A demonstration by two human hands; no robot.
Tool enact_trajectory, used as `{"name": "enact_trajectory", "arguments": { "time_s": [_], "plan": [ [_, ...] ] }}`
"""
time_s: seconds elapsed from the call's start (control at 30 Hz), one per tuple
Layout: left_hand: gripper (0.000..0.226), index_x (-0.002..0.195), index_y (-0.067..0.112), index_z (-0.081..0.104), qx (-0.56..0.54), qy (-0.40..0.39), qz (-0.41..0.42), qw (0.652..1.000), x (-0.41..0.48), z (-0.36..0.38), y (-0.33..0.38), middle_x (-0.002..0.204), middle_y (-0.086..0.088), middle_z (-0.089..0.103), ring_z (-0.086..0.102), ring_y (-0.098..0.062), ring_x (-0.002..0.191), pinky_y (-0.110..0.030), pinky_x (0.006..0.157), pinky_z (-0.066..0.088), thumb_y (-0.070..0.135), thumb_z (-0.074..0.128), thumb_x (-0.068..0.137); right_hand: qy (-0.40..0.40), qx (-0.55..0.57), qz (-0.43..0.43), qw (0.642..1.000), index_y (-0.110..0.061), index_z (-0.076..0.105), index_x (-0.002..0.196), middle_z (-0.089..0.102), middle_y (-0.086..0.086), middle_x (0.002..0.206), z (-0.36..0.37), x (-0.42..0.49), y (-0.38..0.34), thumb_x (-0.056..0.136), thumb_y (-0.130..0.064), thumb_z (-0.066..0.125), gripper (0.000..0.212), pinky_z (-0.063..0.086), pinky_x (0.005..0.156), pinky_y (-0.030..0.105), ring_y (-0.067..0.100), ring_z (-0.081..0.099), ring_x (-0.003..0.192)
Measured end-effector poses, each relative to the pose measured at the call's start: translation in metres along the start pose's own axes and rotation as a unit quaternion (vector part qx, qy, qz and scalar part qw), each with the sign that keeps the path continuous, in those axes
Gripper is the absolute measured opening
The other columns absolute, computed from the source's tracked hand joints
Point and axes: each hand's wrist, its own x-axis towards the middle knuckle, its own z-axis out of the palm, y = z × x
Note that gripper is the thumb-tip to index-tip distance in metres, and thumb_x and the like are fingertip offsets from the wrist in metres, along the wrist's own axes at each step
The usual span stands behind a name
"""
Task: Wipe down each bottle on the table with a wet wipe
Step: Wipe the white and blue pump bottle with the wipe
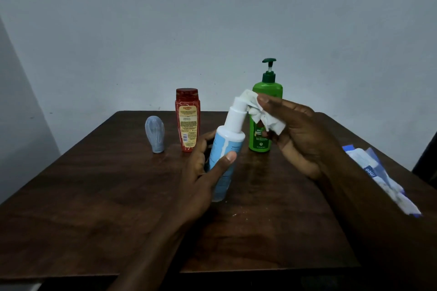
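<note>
My left hand [203,172] grips a white and light-blue bottle [227,146] around its body, tilted with its white cap up and to the right. My right hand [298,134] pinches a crumpled white wet wipe [257,111] against the bottle's white cap. Behind them a green pump bottle [267,92] stands upright, partly hidden by the wipe and my right hand. A red bottle [188,120] stands upright to the left, and a small grey-blue bottle [155,133] stands further left.
The dark wooden table [94,196] reaches back to a pale wall. A blue and white wet-wipe packet [378,172] lies at the table's right edge, beside my right forearm. A dark object shows at the far right edge.
</note>
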Motion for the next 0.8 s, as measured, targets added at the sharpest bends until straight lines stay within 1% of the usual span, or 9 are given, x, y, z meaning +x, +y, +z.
{"name": "enact_trajectory", "arguments": {
  "time_s": [0.13,0.23,0.3,0.37,0.43,0.5,0.6,0.7,0.8],
  "plan": [
    [0.036,0.121,0.036,0.054,-0.037,-0.036,-0.015,0.999,0.0,0.002,0.004,0.107,0.024,0.07,0.067,0.001,0.102,-0.018,0.079,0.055,0.033,0.063,0.086,-0.003,0.071,0.018,0.997,-0.01,0.071,0.119,0.071,0.011,0.122,0.005,-0.002,0.006,0.074,-0.033,0.077,0.051,0.042,0.065,0.025,0.019,0.055,0.098],
    [0.031,0.12,0.034,0.054,-0.051,-0.062,-0.017,0.997,0.001,0.001,0.005,0.104,0.025,0.071,0.068,0.002,0.1,-0.017,0.078,0.054,0.026,0.063,0.092,-0.05,0.073,0.07,0.994,-0.022,0.077,0.093,0.07,-0.005,0.081,0.005,0.003,-0.004,0.054,-0.036,0.092,0.045,0.04,0.061,0.026,0.011,0.058,0.074],
    [0.034,0.123,0.032,0.054,-0.056,-0.073,-0.021,0.996,0.001,-0.001,0.006,0.108,0.024,0.071,0.067,0.001,0.103,-0.017,0.08,0.054,0.023,0.061,0.09,-0.061,0.051,0.091,0.993,-0.026,0.078,0.078,0.066,-0.008,0.073,0.005,0.009,-0.009,0.042,-0.039,0.094,0.042,0.039,0.067,0.028,0.01,0.056,0.071],
    [0.036,0.124,0.034,0.052,-0.055,-0.087,-0.026,0.994,0.002,-0.001,0.007,0.11,0.028,0.07,0.065,0.004,0.105,-0.015,0.081,0.053,0.022,0.061,0.091,-0.049,0.036,0.095,0.994,-0.025,0.078,0.078,0.07,-0.006,0.086,0.008,0.013,-0.011,0.042,-0.041,0.094,0.043,0.039,0.084,0.035,0.013,0.057,0.086],
    [0.035,0.124,0.036,0.053,-0.057,-0.103,-0.03,0.993,0.003,0.0,0.008,0.114,0.028,0.069,0.065,0.004,0.109,-0.015,0.083,0.052,0.025,0.06,0.091,-0.029,0.035,0.105,0.993,-0.02,0.078,0.088,0.074,-0.002,0.101,0.014,0.013,-0.01,0.055,-0.039,0.082,0.038,0.042,0.094,0.037,0.014,0.062,0.093],
    [0.034,0.121,0.034,0.057,-0.079,-0.094,-0.034,0.992,0.005,0.002,0.007,0.113,0.018,0.073,0.068,-0.003,0.107,-0.019,0.083,0.054,0.024,0.055,0.089,-0.021,0.073,0.115,0.991,-0.02,0.077,0.088,0.077,-0.001,0.093,0.017,0.011,-0.006,0.068,-0.029,0.067,0.024,0.047,0.087,0.035,0.011,0.067,0.081],
    [0.03,0.116,0.029,0.065,-0.123,-0.061,-0.042,0.99,0.006,0.004,0.006,0.104,0.005,0.076,0.072,-0.01,0.096,-0.025,0.08,0.058,0.027,0.052,0.089,-0.008,0.071,0.083,0.994,-0.024,0.08,0.075,0.074,-0.007,0.079,0.018,0.005,0.004,0.077,-0.03,0.065,0.016,0.043,0.076,0.032,0.007,0.063,0.073],
    [0.03,0.114,0.027,0.068,-0.17,-0.012,-0.048,0.984,0.007,0.004,0.006,0.102,0.0,0.077,0.072,-0.017,0.095,-0.031,0.081,0.06,0.04,0.064,0.087,0.014,-0.008,0.017,1.0,-0.023,0.077,0.103,0.076,-0.005,0.107,0.016,-0.003,0.019,0.085,-0.029,0.067,0.022,0.047,0.08,0.031,0.011,0.065,0.098],
    [0.033,0.114,0.029,0.061,-0.153,-0.024,-0.042,0.987,0.007,0.004,0.006,0.093,0.011,0.077,0.073,-0.007,0.087,-0.022,0.073,0.06,0.036,0.053,0.082,0.078,-0.126,-0.1,0.984,-0.025,0.073,0.117,0.075,-0.006,0.113,0.024,-0.017,0.02,0.086,-0.018,0.073,0.031,0.052,0.094,0.027,0.008,0.068,0.108]
  ]
}}
